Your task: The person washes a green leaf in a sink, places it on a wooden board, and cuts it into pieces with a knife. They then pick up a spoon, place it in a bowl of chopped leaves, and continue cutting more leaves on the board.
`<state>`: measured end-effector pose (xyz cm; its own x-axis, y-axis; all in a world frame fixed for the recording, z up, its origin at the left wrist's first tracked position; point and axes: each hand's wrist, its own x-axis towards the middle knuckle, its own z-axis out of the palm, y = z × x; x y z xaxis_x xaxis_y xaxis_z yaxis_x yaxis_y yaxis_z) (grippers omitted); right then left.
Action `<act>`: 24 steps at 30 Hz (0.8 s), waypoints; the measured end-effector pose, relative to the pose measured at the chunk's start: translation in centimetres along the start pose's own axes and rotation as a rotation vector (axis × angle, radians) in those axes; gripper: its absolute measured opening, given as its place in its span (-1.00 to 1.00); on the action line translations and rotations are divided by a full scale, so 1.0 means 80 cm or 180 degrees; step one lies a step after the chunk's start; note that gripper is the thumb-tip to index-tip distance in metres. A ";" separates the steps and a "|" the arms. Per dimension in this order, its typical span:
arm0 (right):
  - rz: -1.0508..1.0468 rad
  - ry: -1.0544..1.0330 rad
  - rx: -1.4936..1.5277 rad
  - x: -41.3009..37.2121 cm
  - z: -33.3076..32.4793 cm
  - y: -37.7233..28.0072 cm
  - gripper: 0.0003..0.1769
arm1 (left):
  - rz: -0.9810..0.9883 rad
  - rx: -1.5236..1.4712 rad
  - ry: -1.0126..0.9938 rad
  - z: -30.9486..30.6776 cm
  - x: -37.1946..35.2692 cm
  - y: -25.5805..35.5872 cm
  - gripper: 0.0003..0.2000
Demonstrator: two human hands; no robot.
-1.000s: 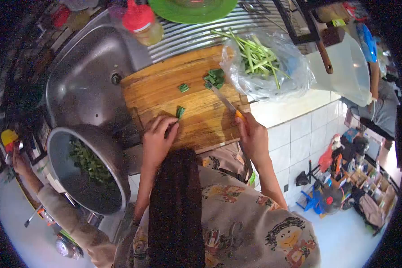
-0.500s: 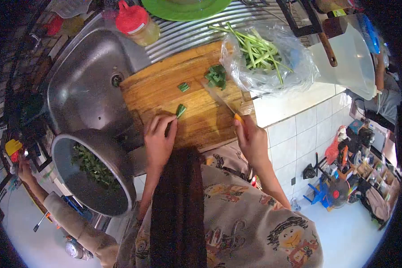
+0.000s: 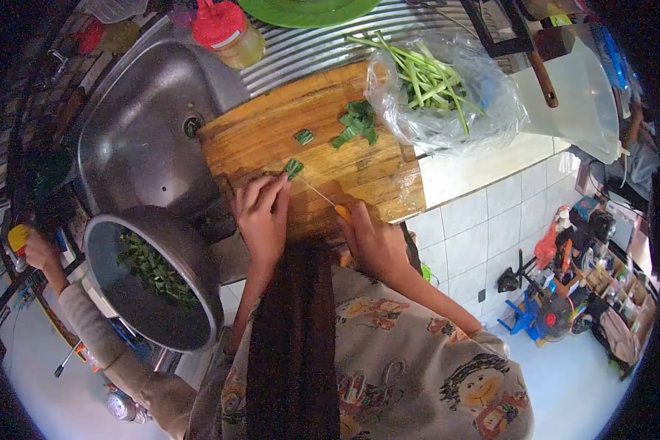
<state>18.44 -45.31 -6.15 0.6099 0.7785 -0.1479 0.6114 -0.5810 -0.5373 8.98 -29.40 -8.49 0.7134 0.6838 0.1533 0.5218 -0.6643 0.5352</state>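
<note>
My left hand [image 3: 262, 216] pinches a small piece of green leaf [image 3: 293, 169] against the wooden cutting board [image 3: 260, 128]. Gripped by its orange handle, a knife [image 3: 321, 196] is in my right hand [image 3: 374, 238], and its blade tip reaches to the leaf beside my left fingertips. Farther up the board lie a small cut leaf piece [image 3: 303, 136] and a loose pile of cut leaves [image 3: 356, 125]. A clear plastic bag [image 3: 491, 121] with green stalks [image 3: 429, 77] rests at the board's upper right.
A metal sink [image 3: 147, 110] is left of the board. Below it stands a large metal pot [image 3: 211, 293] with chopped greens [image 3: 150, 268]. A red-lidded jar [image 3: 235, 40] and green plate [image 3: 308, 13] are behind. Another person's hand [image 3: 42, 257] is at far left.
My right hand has brought the knife left and down, from near the leaf pile to the leaf at my left fingers. The pile has spread a little.
</note>
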 end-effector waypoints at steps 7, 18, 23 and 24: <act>0.0057 0.0060 -0.0260 -0.001 0.008 -0.006 -0.77 | -0.0019 0.0033 0.0100 0.007 -0.002 -0.005 -0.82; 0.0270 -0.0144 -0.0363 -0.003 0.024 -0.010 -0.74 | 0.0096 0.0114 0.0225 0.011 0.000 -0.006 -0.87; 0.0376 -0.0187 -0.0651 0.003 0.034 -0.019 -0.71 | 0.0156 0.0203 0.0311 0.016 0.001 -0.005 -0.89; 0.0325 -0.0110 -0.0634 0.004 0.036 -0.018 -0.71 | 0.0161 0.0199 0.0306 0.016 0.002 -0.005 -0.89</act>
<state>16.32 -43.55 -7.83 0.6582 0.7190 -0.2232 0.6370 -0.6899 -0.3439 9.47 -29.43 -9.78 0.6930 0.6727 0.2593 0.5165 -0.7142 0.4724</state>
